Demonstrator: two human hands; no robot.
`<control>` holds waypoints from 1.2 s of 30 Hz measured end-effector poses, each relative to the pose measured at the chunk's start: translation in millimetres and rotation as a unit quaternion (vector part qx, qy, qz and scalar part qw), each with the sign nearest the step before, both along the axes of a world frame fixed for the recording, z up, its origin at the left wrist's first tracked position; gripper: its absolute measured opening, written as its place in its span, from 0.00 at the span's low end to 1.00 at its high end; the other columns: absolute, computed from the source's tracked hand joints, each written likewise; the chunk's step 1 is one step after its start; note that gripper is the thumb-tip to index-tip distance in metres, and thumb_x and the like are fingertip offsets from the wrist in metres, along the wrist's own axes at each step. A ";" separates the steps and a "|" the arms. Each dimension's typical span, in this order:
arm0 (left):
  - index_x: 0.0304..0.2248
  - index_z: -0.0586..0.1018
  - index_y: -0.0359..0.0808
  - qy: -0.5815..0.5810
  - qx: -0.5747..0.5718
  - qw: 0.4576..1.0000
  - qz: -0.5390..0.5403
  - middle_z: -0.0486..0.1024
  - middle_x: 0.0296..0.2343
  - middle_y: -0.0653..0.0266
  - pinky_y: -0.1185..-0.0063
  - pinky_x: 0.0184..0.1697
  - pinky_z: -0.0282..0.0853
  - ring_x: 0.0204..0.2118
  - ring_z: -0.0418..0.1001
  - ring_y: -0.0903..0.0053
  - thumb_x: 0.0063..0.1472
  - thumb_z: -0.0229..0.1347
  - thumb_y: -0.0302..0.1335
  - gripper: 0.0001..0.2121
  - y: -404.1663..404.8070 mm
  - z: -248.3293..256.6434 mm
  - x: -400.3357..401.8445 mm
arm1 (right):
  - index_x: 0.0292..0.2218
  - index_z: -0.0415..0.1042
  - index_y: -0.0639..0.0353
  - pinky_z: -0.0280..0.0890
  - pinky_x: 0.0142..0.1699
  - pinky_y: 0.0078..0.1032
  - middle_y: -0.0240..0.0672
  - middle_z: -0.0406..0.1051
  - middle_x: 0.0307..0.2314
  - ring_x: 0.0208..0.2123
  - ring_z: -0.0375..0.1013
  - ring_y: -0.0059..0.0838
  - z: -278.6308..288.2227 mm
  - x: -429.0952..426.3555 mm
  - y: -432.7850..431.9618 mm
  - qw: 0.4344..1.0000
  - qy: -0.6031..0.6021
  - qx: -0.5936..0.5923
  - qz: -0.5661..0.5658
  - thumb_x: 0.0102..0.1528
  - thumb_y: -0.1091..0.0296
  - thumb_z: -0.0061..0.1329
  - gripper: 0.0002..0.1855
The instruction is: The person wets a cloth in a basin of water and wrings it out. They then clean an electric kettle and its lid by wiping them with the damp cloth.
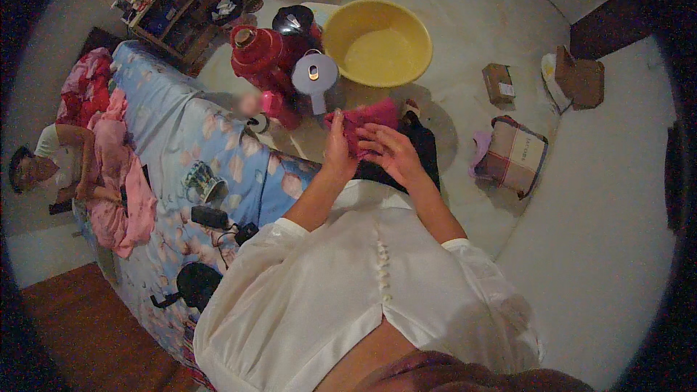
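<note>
A folded or bunched piece of bright pink cloth [384,111] is between my two hands, held at waist height in front of me. My left hand [341,147] grips its left side, thumb pointing away along the edge. My right hand [389,149] lies over the near right part, fingers slightly spread and bent against the cloth. Both palms are mostly hidden. Just beyond the hands are a pale grey lid with a handle [307,79] and a yellow plastic basin [419,54]. Below the cloth, my black lower garment [425,144] shows.
A red vacuum flask [256,51] and a black-topped vessel [294,19] stand beside the basin. Left is a bed with a blue floral sheet [234,141], where a person [60,158] sits. A cardboard box [498,81] and a plaid bag [514,158] bearing writing lie right.
</note>
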State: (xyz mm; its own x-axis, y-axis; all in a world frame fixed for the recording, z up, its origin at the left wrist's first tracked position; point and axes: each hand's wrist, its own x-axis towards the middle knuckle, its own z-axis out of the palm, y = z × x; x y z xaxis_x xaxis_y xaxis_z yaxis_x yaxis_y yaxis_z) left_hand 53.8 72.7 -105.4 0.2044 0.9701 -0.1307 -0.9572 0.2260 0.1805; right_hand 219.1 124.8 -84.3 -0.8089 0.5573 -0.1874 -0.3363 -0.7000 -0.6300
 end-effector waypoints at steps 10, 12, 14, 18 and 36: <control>0.59 0.56 0.32 0.831 0.198 0.512 0.093 0.55 0.58 0.48 0.66 0.64 0.43 0.62 0.52 0.58 0.58 0.55 0.35 0.32 -3.5 40.2 53.2 | 0.56 0.62 0.49 0.61 0.57 0.35 0.32 0.66 0.50 0.50 0.67 0.33 -0.7 -15.6 -9.7 0.965 0.079 -0.163 -0.188 0.62 0.43 0.35 0.28; 0.58 0.57 0.32 0.749 0.170 0.631 0.108 0.57 0.57 0.50 0.67 0.64 0.46 0.60 0.56 0.59 0.60 0.53 0.34 0.30 2.0 45.5 44.0 | 0.55 0.63 0.48 0.60 0.57 0.36 0.32 0.67 0.49 0.50 0.67 0.33 -5.6 -11.1 -10.2 0.966 0.081 -0.174 -0.172 0.61 0.42 0.36 0.28; 0.55 0.62 0.28 0.500 0.091 0.849 0.144 0.66 0.51 0.49 0.74 0.58 0.57 0.54 0.65 0.65 0.64 0.49 0.32 0.24 5.5 77.6 41.3 | 0.54 0.64 0.48 0.60 0.57 0.38 0.32 0.68 0.48 0.50 0.67 0.34 -2.2 -8.8 -9.3 0.954 0.095 -0.229 -0.169 0.60 0.40 0.36 0.28; 0.56 0.64 0.33 0.153 -0.050 0.987 0.026 0.64 0.54 0.56 0.74 0.60 0.56 0.56 0.63 0.70 0.63 0.49 0.28 0.22 16.8 32.5 36.5 | 0.52 0.65 0.46 0.59 0.57 0.40 0.33 0.68 0.48 0.51 0.66 0.36 -3.9 -21.2 -2.8 0.942 0.095 -0.276 -0.167 0.57 0.35 0.37 0.30; 0.50 0.69 0.28 0.648 -0.150 0.669 0.332 0.73 0.43 0.55 0.76 0.45 0.66 0.42 0.71 0.72 0.58 0.57 0.34 0.24 152.1 32.5 -109.2 | 0.50 0.67 0.51 0.69 0.37 0.39 0.38 0.71 0.44 0.41 0.72 0.38 -75.2 -6.3 49.7 0.922 0.115 -0.298 -0.218 0.61 0.42 0.33 0.27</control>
